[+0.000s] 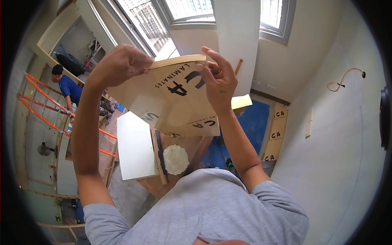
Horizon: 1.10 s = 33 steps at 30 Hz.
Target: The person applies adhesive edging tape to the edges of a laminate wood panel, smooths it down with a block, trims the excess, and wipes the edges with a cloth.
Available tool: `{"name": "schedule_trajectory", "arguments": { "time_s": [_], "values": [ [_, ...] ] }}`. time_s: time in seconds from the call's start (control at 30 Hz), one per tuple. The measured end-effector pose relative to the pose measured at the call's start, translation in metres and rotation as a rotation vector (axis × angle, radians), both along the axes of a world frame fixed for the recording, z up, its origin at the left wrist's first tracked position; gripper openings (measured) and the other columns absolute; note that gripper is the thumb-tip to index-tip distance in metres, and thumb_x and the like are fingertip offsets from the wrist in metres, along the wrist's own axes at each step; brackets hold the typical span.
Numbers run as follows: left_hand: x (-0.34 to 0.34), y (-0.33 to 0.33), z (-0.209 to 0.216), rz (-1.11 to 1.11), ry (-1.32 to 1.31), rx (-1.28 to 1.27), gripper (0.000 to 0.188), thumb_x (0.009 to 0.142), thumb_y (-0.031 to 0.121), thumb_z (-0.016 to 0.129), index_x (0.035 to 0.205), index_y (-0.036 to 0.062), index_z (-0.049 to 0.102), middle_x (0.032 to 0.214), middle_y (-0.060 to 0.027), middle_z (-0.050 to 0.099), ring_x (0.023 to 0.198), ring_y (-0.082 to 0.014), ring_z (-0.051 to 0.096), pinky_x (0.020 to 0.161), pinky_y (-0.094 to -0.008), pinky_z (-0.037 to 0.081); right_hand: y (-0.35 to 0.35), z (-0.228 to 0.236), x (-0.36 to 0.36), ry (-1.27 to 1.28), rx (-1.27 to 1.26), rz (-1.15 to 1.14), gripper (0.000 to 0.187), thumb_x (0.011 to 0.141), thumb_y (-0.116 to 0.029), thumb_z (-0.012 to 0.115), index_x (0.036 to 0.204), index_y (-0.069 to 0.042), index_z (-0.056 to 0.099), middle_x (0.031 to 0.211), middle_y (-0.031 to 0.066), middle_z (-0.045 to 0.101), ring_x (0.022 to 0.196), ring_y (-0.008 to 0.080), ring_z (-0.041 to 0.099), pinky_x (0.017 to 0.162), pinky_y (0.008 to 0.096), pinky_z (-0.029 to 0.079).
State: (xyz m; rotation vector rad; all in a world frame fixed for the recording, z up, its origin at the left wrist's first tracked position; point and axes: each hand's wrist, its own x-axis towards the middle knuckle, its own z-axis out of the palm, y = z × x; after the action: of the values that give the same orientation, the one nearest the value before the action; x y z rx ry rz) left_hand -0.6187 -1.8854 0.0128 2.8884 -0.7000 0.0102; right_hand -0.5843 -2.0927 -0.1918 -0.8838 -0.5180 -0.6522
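Both my hands hold up a laminated board (pixel 171 108) in front of me. Its cream face carries a printed film with dark lettering, and a pale wooden edge runs along the top. My left hand (pixel 127 64) is bent over the board's upper left corner, its fingers partly hidden. At the upper right corner, my right hand (pixel 218 79) pinches the edge, with the thumb against the printed face and the fingers curled at the far side. The board tilts, its lower end hanging above a brown work surface (pixel 190 147).
A white panel (pixel 136 149) and a round white mass (pixel 175 159) lie below the board. At left, a person in blue (pixel 70 87) stands by an orange ladder (pixel 45 87). Another tall panel (pixel 237 45) leans by the windows; a wire (pixel 342 81) sticks out from the right wall.
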Motion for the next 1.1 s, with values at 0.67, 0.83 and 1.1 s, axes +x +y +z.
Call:
{"name": "schedule_trajectory", "arguments": {
  "time_s": [0.67,0.83,1.1],
  "values": [
    [0.000,-0.003,0.001,-0.036,-0.046,0.043,0.027,0.083,0.009,0.075,0.110,0.0092,0.080,0.088,-0.0189,0.075,0.073,-0.0315,0.071,0.074,-0.0396,0.055,-0.005,0.025,0.001,-0.042,-0.135,-0.010,0.067,0.092,-0.011,0.081,0.148,-0.005,0.044,0.124,0.0132,0.068,0.093,0.0138,0.068,0.080,0.0281,0.063],
    [-0.003,-0.008,0.000,-0.026,-0.058,0.043,0.027,0.084,0.012,0.077,0.111,0.0090,0.080,0.088,-0.0181,0.075,0.073,-0.0314,0.070,0.074,-0.0389,0.055,0.003,0.030,-0.004,0.049,-0.135,-0.050,0.043,0.094,-0.003,0.074,0.131,-0.003,0.051,0.103,0.0105,0.072,0.087,0.0091,0.065,0.073,0.0250,0.056],
    [-0.003,-0.009,0.004,0.036,0.032,0.041,0.034,0.084,-0.001,0.078,0.118,0.0018,0.077,0.097,-0.0143,0.077,0.084,-0.0192,0.074,0.081,-0.0329,0.059,0.005,0.033,0.001,0.008,-0.174,-0.208,0.028,0.094,0.000,0.065,0.119,-0.002,0.052,0.093,0.0074,0.067,0.072,0.0065,0.057,0.064,0.0250,0.049]
  ]
}}
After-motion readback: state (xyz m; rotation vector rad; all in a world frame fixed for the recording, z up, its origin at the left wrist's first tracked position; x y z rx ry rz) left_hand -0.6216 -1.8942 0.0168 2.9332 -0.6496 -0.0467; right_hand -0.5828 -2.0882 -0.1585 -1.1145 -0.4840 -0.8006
